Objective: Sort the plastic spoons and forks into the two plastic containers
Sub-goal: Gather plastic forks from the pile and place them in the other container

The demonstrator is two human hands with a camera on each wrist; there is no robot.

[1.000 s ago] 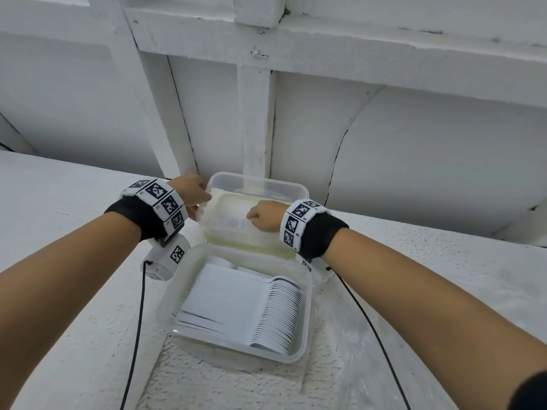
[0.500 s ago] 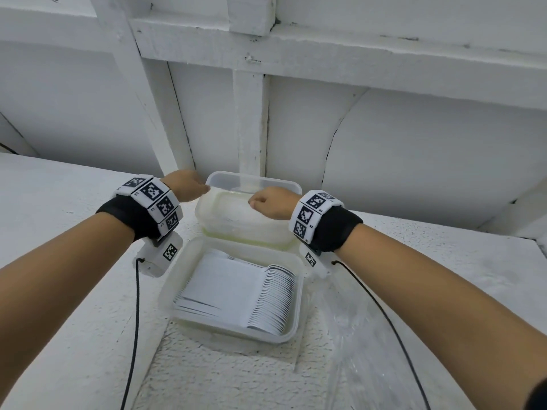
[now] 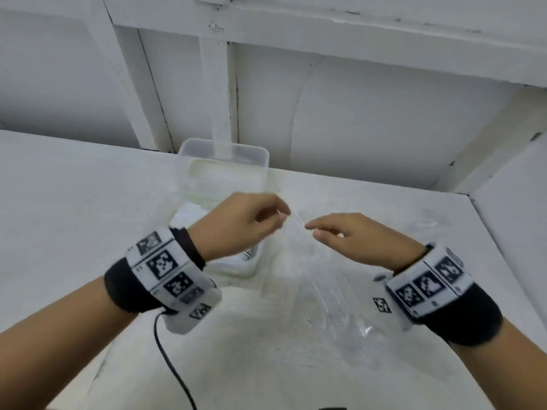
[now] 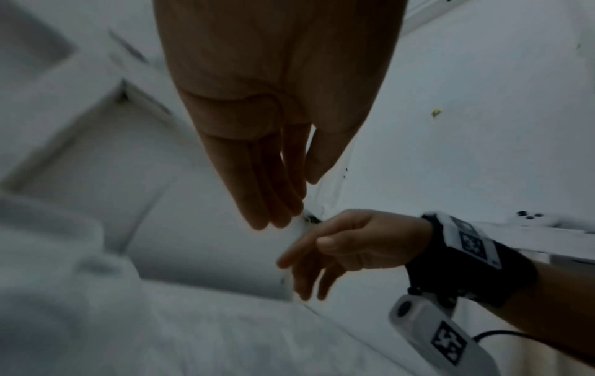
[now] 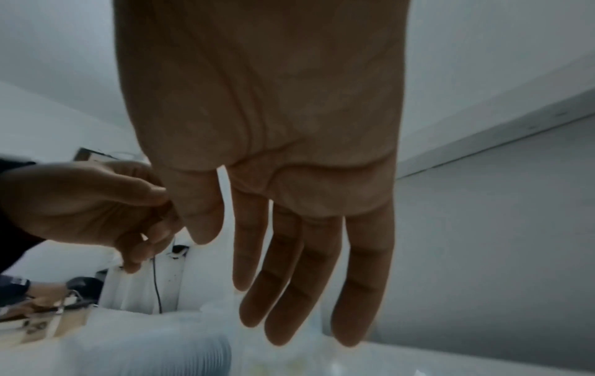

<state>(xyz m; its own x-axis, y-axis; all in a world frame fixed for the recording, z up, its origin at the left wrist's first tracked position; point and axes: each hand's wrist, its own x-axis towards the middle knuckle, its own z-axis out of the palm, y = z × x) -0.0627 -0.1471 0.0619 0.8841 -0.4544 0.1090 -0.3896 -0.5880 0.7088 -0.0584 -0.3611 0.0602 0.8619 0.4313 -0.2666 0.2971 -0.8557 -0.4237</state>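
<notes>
Two clear plastic containers stand in a row at the back of the white table. The far container [image 3: 262, 156] carries a cream lid [image 3: 225, 171]. The near container [image 3: 236, 270] is mostly hidden behind my left wrist, with a few stacked white spoons [image 3: 250, 253] showing. A clear plastic bag [image 3: 334, 303] lies to their right, its top edge lifted. My left hand [image 3: 278, 216] pinches that edge with curled fingers. My right hand [image 3: 312, 229] meets the same edge with thumb and forefinger, the other fingers [image 5: 289, 292] straight. No forks can be made out.
White wooden wall boards rise just behind the far container. A white side panel [image 3: 509, 232] closes off the table at the right. A black cable [image 3: 174, 371] trails from my left wrist camera toward the near table edge.
Both hands have left the lidded far container and come toward me, to the right, onto the plastic bag's edge. The view has tipped down and closer.
</notes>
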